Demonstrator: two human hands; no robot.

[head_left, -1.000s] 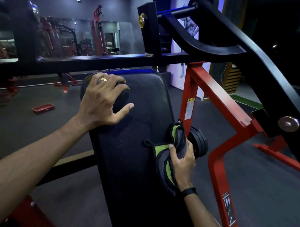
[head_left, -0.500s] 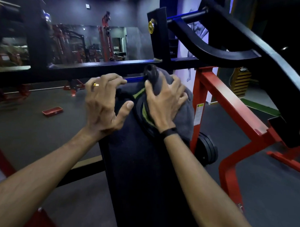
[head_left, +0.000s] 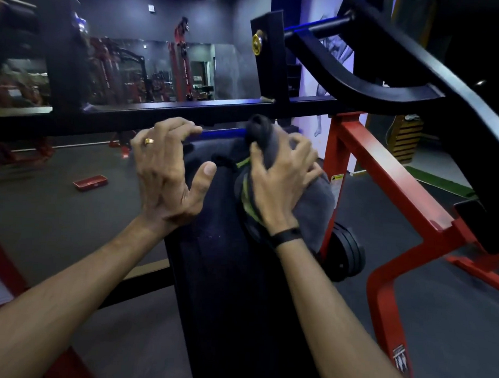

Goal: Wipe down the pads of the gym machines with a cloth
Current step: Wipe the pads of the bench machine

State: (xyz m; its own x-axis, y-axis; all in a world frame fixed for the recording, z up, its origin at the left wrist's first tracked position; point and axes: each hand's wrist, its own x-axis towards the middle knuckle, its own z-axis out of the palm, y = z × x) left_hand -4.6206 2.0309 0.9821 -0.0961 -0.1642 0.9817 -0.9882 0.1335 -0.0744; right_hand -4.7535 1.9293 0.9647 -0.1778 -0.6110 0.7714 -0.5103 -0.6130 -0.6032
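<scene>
A long black pad (head_left: 225, 273) of a gym machine runs from the bottom centre up to the middle of the view. My left hand (head_left: 166, 174), with a gold ring, rests on the pad's upper left corner, fingers curled over its top edge. My right hand (head_left: 276, 184) presses a grey cloth with green trim (head_left: 315, 202) against the pad's upper right part. The cloth bunches up above my fingers and hangs over the pad's right edge. A black band sits on my right wrist.
A black crossbar (head_left: 188, 113) runs just behind the pad's top. The red frame (head_left: 384, 171) and a black lever arm (head_left: 416, 67) stand to the right, with black weight plates (head_left: 345, 257) below. A red tray (head_left: 90, 182) lies on the dark floor at left.
My right hand has carried the cloth from the pad's right edge lower down up to its top right. My left hand has stayed at the top left corner.
</scene>
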